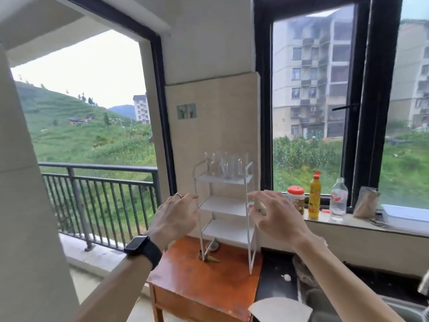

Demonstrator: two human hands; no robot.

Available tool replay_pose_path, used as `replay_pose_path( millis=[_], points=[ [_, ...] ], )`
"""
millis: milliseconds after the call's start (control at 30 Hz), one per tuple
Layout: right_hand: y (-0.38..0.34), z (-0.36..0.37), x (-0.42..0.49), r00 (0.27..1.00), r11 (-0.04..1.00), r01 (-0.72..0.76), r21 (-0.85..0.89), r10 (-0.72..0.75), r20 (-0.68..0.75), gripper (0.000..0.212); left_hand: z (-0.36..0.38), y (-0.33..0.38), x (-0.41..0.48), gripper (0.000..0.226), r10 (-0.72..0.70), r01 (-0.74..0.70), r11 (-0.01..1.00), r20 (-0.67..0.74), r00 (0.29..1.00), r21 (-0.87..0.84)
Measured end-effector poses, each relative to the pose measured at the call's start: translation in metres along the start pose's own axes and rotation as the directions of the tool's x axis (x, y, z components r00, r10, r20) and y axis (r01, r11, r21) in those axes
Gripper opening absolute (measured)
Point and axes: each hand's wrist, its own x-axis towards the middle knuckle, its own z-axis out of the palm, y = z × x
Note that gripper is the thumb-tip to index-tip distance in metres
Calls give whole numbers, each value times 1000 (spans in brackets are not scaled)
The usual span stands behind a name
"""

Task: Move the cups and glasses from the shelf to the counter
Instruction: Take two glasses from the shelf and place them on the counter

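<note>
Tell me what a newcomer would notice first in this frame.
Two open hands, the left hand with a black watch on its wrist and the right hand, flank a white three-tier rack standing on a small wooden table at centre. A cluster of clear glasses crowds the rack's top tier, above both hands. To the right, a yellow bottle stands on the windowsill among other containers.

Home kitchen: dark counter [276, 287], sink [401, 310] corner, yellow bottle [314, 198] and jar [296, 201] on the windowsill [343, 223]

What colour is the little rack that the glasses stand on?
White; the rack shows clearly in the head view.
</note>
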Motion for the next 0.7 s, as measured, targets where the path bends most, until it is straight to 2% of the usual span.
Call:
replay_pose_path(
  millis=[367, 600, 633, 700],
  points=[
    [63, 72, 155, 995, 992, -97, -81, 94, -32, 41, 56, -56, 183, 51, 70, -76, 991, 61, 996, 113],
    [90, 123, 237, 970, 965, -241, -100, 241, -19, 41, 106, -80, 300, 50, 149, -154, 988, 151, 977, 20],
    [93, 128, 248, 960, 958, -279, -73, 277, -33, 41, 114, -81, 315, 51, 154, -152, 988, 165, 974, -23],
    [100, 139, 269, 929, 931, -361, 46, 363, -70, 43, 131, -81, 339, 50, 156, -118, 970, 171, 973, -213]
  ],
)
